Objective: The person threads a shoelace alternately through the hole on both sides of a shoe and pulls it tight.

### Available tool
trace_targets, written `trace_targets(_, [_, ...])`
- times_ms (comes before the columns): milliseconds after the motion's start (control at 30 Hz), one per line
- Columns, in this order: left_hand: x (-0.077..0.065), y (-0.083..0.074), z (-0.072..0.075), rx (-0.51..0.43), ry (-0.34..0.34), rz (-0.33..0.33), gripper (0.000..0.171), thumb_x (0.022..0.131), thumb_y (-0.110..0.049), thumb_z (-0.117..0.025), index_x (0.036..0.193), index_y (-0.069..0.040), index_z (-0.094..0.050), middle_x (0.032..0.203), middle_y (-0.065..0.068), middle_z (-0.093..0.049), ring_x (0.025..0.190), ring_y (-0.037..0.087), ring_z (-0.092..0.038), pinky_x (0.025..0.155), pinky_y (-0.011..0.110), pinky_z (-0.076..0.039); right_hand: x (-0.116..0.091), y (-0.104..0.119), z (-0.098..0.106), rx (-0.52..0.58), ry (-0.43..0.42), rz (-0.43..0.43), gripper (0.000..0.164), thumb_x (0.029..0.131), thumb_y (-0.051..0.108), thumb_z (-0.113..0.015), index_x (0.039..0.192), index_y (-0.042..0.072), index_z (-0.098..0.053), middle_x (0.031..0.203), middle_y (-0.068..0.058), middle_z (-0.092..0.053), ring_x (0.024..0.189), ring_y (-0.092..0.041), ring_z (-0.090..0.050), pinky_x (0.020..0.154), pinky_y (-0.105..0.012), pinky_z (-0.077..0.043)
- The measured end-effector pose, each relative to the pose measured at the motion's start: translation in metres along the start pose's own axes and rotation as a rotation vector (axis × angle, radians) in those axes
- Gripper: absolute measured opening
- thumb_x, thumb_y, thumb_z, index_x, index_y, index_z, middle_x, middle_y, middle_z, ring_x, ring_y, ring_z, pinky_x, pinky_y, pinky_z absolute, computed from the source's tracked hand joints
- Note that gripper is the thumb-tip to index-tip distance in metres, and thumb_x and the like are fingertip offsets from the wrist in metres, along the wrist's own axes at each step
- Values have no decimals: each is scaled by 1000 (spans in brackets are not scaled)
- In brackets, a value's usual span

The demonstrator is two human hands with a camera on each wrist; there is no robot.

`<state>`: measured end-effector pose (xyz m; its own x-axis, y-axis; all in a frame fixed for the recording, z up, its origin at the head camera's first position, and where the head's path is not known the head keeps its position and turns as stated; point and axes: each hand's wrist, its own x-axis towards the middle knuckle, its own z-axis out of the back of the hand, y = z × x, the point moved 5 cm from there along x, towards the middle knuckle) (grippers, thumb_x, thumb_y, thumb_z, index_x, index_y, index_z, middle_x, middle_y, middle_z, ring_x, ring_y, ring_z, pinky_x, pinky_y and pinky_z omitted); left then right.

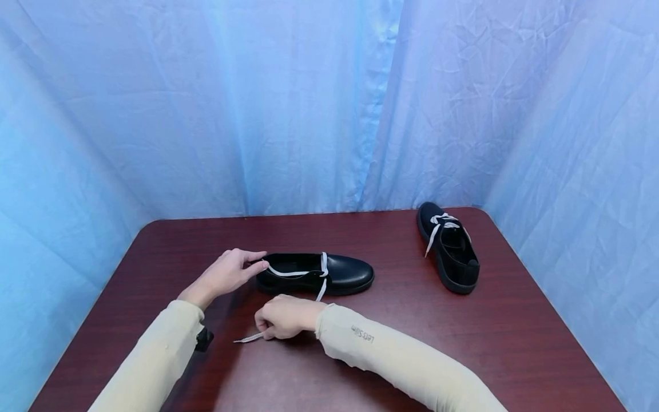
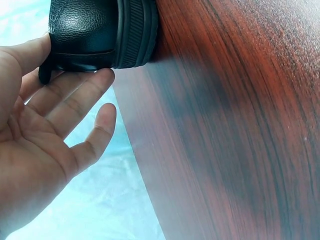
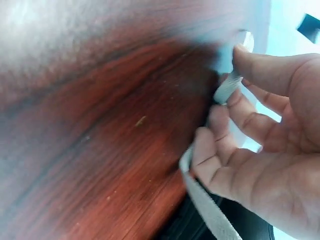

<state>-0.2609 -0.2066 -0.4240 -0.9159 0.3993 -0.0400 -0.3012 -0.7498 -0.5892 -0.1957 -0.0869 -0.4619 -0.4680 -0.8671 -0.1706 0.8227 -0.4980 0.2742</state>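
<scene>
A black leather shoe point(image 1: 350, 272) lies sideways near the middle of the table, toe to the right. My left hand point(image 1: 231, 274) holds it at the heel point(image 2: 85, 30), thumb at the rim and fingers along the back. One white lace strand runs inside the opening toward that thumb. In front of the shoe, my right hand point(image 1: 288, 316) pinches the other strand of the white shoelace point(image 3: 207, 205) between thumb and fingers, low over the table. The tip of this lace sticks out to the left of the fingers.
A second black shoe point(image 1: 458, 269) with white laces at its front stands at the right rear of the dark red wooden table point(image 1: 412, 332). Pale blue curtains point(image 1: 309, 114) hang behind the table and along both sides.
</scene>
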Motion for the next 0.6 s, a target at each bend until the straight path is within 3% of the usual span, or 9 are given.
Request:
trace_targets(133, [-1, 0, 0, 5, -17, -2, 48, 103, -31, -61, 140, -1, -59, 51, -4, -44, 46, 9, -23, 57, 30, -37, -12, -4, 5, 132, 11, 18, 7, 95, 18, -72, 91, 23, -69, 74, 19, -60, 69, 5, -52, 69, -10, -39])
trace_targets(300, [-4, -1, -2, 21, -30, 6, 48, 103, -32, -61, 140, -1, -60, 63, 1, -56, 46, 9, -27, 69, 35, -44, -32, -7, 23, 270, -9, 156, 13, 99, 13, -66, 108, 17, -76, 85, 15, -71, 70, 10, -54, 74, -7, -41])
trace_targets(433, [-5, -1, -5, 27, -42, 13, 48, 102, -32, -62, 139, -1, -60, 69, 4, -59, 46, 10, -30, 72, 36, -45, -51, -14, 50, 373, -86, 234, 10, 99, 21, -68, 102, 17, -77, 82, 7, -73, 68, 9, -54, 70, -11, -45])
trace_targets(600, [-4, -1, -5, 35, -55, 23, 49, 102, -33, -63, 139, -2, -60, 91, 13, -71, 48, 11, -32, 69, 36, -45, -71, -37, 79, 560, -216, 189, 10, 97, 28, -70, 95, 19, -75, 74, 8, -71, 67, -8, -65, 64, -20, -49])
